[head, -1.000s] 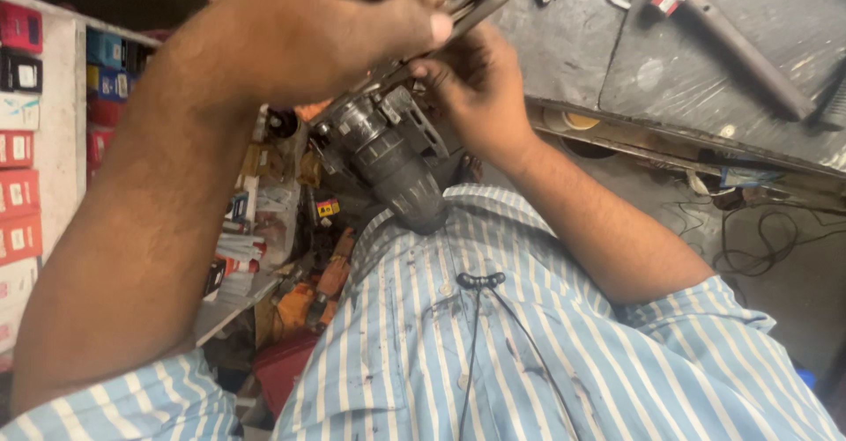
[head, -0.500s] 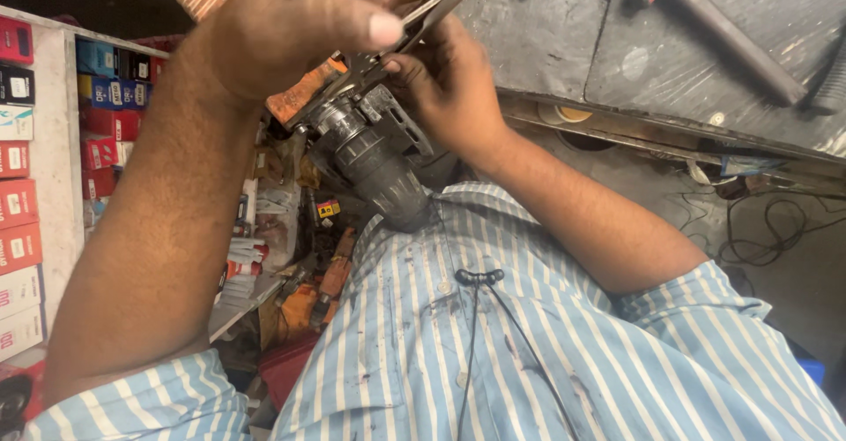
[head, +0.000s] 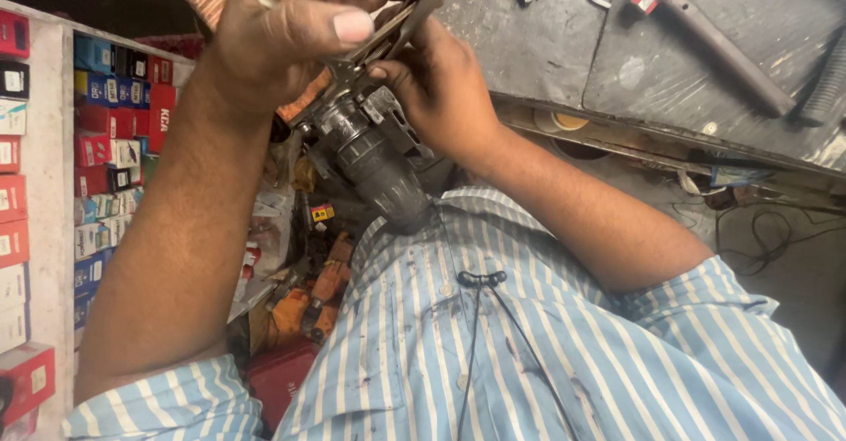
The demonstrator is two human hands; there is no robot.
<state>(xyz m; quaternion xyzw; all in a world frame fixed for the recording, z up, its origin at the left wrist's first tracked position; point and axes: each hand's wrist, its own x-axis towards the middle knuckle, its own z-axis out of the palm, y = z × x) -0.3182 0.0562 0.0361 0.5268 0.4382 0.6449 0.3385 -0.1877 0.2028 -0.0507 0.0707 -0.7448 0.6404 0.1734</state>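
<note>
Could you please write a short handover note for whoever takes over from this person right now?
Left hand: closed on metal pliers, raised over the drill.
Right hand: grips the black drill, chuck pointing at the striped shirt.
Pliers' tips meet the drill's rear; what they grip is hidden.
Dark bench holds a long-handled tool; coloured boxes fill the left shelf.
Done: drill held, pliers applied. Left: no part seen freed.

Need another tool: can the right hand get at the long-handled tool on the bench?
Probably not yet: the right hand grips the drill while the left hand works pliers on it. Nothing lies across the long-handled tool.
</note>
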